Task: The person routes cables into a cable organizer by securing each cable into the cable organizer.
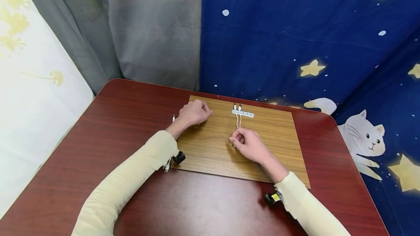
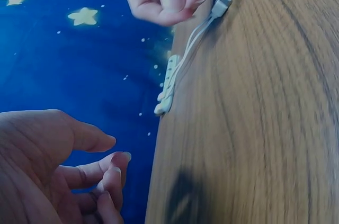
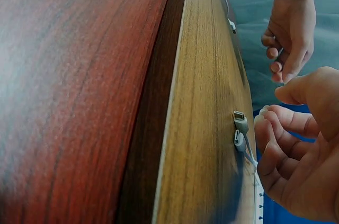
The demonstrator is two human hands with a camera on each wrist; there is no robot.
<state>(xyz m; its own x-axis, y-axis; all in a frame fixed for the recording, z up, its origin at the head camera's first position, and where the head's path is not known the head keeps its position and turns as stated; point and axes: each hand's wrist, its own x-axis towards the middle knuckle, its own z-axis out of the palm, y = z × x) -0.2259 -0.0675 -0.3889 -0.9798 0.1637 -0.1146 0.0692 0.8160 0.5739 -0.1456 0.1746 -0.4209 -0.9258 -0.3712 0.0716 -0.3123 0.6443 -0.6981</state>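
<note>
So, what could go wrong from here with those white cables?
Two risks. The right hand is very near the free connectors of the two white cables, so a stray brush might tug them out of the holder. Also, loose cable ends show beside the left sleeve at the board's left edge; moving that arm could perhaps sweep or snag them.

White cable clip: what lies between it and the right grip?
Two pale cables run from the white cable clip to the right grip, with the wooden board beneath them; the head view shows this.
</note>
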